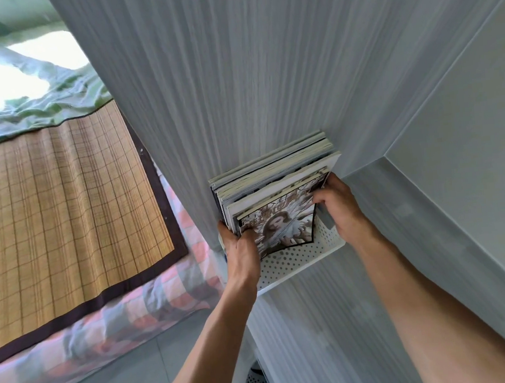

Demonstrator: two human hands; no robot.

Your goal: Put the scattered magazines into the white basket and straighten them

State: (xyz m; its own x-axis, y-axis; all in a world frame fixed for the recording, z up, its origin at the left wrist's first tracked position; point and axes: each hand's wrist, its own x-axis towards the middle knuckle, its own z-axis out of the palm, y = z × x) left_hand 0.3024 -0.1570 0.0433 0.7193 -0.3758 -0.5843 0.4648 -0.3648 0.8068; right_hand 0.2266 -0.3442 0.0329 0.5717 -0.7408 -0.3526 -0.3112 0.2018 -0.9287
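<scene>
while both hands grip them, magazines [272, 186] (glossy covers) stand upright in the white basket [299, 260].

Home bedroom, bed [139, 309], bamboo mat [65, 212], rumpled sheet [57, 101]

I saw both bare forearms reaching forward and up toward the magazines [278, 189]. The left hand [243, 246] sat at the stack's left edge, thumb across the front cover and fingers curled behind. The right hand [341, 205] gripped the stack's right edge, fingers hooked over it, wrist bent slightly inward.
</scene>
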